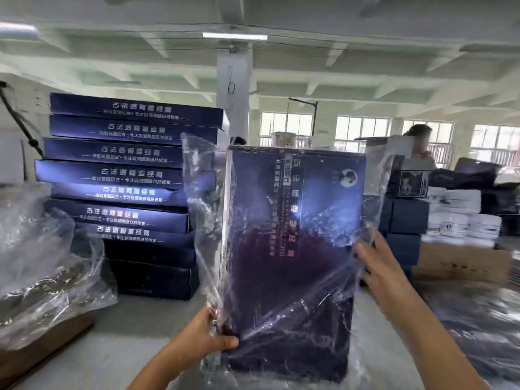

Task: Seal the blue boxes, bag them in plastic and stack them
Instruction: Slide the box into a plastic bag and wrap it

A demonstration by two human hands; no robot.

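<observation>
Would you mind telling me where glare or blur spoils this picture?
Head view: glare streaks the plastic bag over the blue box, washing out its print; the right hand is motion-blurred; the windows blow out white; the box stack is fairly sharp.

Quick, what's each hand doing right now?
Left hand: closed, gripping the blue box in its plastic bag, lower corner.
Right hand: closed, gripping the same box's right edge.
</observation>
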